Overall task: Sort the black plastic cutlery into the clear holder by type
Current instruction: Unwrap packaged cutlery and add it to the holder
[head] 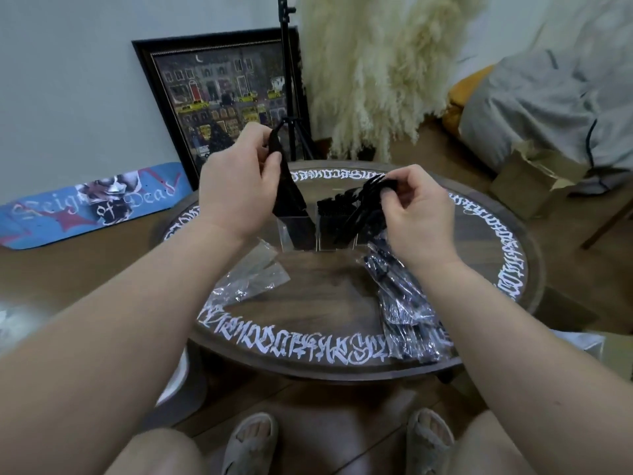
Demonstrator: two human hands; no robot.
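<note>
On round lettered table (pixel 349 354), clear holder (pixel 301 231); left hand (pixel 236 190) gripping black cutlery (pixel 287 190), right hand (pixel 418 214) pinching fork (pixel 359 207).

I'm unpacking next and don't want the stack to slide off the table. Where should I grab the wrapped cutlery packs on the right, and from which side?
Probably take the wrapped cutlery packs across their middle, coming from above with the right hand. They lie flat and lengthwise near the table edge, and the glossy wrap looks slippery, so pinching one end could fan the stack.
</note>
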